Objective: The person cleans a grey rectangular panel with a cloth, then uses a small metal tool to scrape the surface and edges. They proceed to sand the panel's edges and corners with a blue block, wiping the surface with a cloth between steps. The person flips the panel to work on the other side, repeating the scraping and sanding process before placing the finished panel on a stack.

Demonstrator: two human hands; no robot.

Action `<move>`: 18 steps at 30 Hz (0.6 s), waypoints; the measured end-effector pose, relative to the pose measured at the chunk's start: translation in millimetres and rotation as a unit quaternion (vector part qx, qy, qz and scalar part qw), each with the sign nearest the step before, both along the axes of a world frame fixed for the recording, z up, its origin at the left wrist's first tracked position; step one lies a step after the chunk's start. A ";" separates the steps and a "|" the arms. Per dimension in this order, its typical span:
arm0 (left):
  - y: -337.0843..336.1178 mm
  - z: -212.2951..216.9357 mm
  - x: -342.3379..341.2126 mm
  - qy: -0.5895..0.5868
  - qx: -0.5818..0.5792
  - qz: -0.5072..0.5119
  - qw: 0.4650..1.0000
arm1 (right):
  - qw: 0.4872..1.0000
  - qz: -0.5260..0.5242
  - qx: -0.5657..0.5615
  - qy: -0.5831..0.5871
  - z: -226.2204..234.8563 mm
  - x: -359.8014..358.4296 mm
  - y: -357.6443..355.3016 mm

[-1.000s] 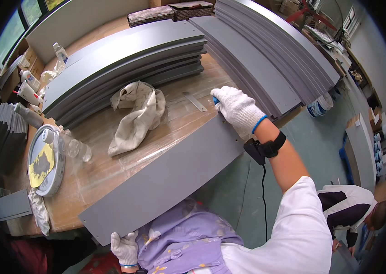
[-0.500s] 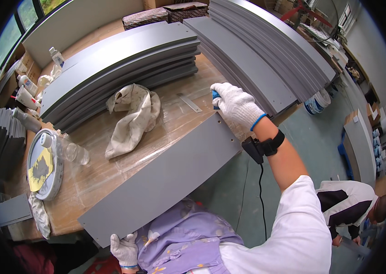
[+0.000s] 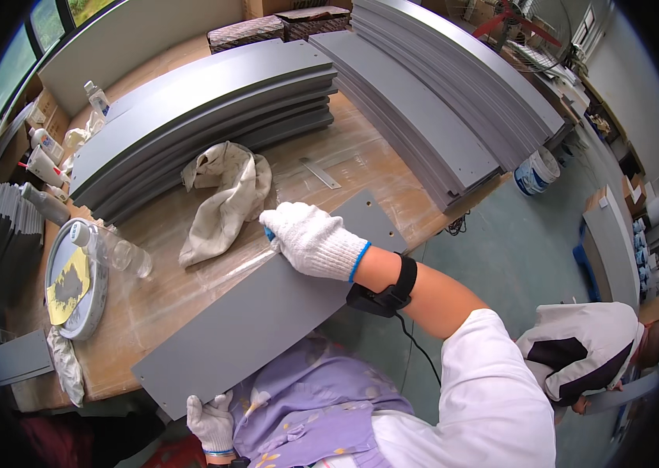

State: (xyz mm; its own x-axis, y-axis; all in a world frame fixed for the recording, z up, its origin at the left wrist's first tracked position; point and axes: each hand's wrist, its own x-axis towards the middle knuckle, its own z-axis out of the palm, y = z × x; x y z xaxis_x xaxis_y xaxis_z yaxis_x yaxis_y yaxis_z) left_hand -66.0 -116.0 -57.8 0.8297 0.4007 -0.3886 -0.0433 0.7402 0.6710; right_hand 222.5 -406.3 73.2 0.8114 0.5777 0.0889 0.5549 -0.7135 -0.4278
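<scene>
A long flat grey panel [image 3: 228, 327] with small holes at its ends lies slantwise on the near edge of the table. My right hand [image 3: 310, 240], in a white knit glove, is closed round a small blue block [image 3: 269, 233] along the panel's far long edge. The glove covers most of the block, so its kind does not show. At the panel's near left end, my gloved left hand [image 3: 211, 425] grips the edge. Beyond the panel are a crumpled beige cloth [image 3: 224, 199] and a short metal strip [image 3: 320, 173].
Stacked grey panels stand at the back left [image 3: 212, 101] and back right [image 3: 415, 101]. A round tin [image 3: 100, 308] bears a yellow sheet [image 3: 69, 287] and a clear bottle [image 3: 123, 257]. On the right, a co-worker [image 3: 579, 343] bends over. A white bucket [image 3: 537, 171] stands on the floor.
My right hand has moved left and nearer along the panel's far edge, from its far right corner to about mid-length, still holding the blue block. My left hand stays put.
</scene>
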 end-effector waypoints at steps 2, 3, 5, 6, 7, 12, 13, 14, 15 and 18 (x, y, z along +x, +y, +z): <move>0.6 -2.9 -0.4 -0.002 0.006 -0.012 1.000 | 0.996 -0.073 -0.037 -0.016 2.3 16.6 -38.8; 2.6 -8.3 -2.6 -0.010 -0.008 -0.010 1.000 | 0.990 -0.123 -0.059 -0.040 -0.3 27.5 -60.3; 2.9 -10.1 -2.6 0.030 0.034 0.028 0.999 | 0.967 -0.234 -0.074 -0.071 2.1 38.6 -90.7; 16.0 -9.9 -13.5 0.014 -0.034 -0.082 0.996 | 0.952 -0.270 -0.078 -0.123 -6.2 43.7 -105.4; 16.5 -3.5 -14.9 -0.006 -0.069 -0.087 0.994 | 0.957 -0.264 -0.017 -0.117 1.5 40.3 -109.9; 21.3 -10.4 -12.6 -0.035 -0.073 -0.113 0.990 | 0.867 -0.318 0.361 0.133 -29.3 3.5 -152.9; 22.2 -11.6 -10.5 -0.034 -0.074 -0.123 0.989 | 0.835 -0.315 0.431 0.129 -45.3 -3.5 -159.9; 25.9 -13.6 -10.0 -0.035 -0.089 -0.128 0.987 | 0.800 -0.304 0.501 0.127 -57.2 -9.6 -160.9; 30.7 -14.6 -11.4 -0.037 -0.103 -0.131 0.985 | 0.784 -0.318 0.518 0.128 -56.1 -18.5 -161.5; 42.6 -23.0 -13.1 -0.028 -0.137 -0.132 0.981 | 0.757 -0.366 0.507 0.190 -43.5 -44.3 -165.1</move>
State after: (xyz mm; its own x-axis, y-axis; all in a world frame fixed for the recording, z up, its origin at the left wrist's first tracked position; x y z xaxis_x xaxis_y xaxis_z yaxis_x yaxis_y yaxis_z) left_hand -79.1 -73.5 -80.8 0.9135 0.0561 -0.4030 0.1433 0.8826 0.4478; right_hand 178.2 -571.4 29.8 0.9592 -0.2485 -0.1346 -0.1306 0.0327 -0.9909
